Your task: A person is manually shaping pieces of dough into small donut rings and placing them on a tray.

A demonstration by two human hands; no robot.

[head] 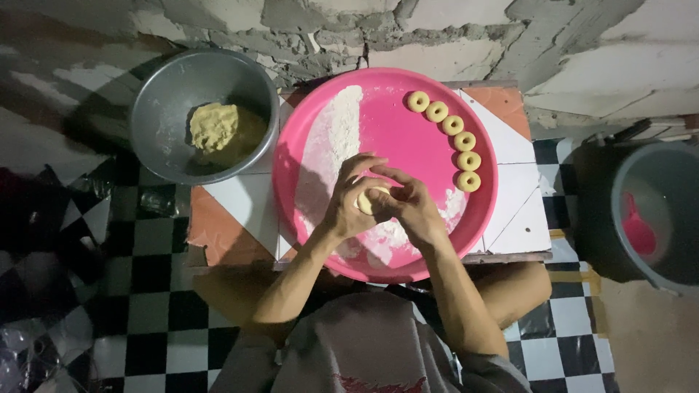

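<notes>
Pale dough piece (pixel 372 199) is cupped between left hand (pixel 348 206) and right hand (pixel 413 209) above the pink tray (pixel 408 138); keep pressure even (six rings (pixel 453 125) beyond set the standard).

Low tiled table (pixel 518 218), pink round tray (pixel 415 138), grey metal bowl (pixel 164 109)

Left hand (pixel 348 200) and right hand (pixel 412 206) are cupped together around a dough piece (pixel 370 198), above a floured pink tray (pixel 393 124). Six dough rings (pixel 453 125) lie in a curved row along the tray's far right edge. Metal bowl (pixel 175 94) w/ dough lump (pixel 218 129) sits just left of tray. Grey bucket (pixel 655 218) at right, well apart.
</notes>
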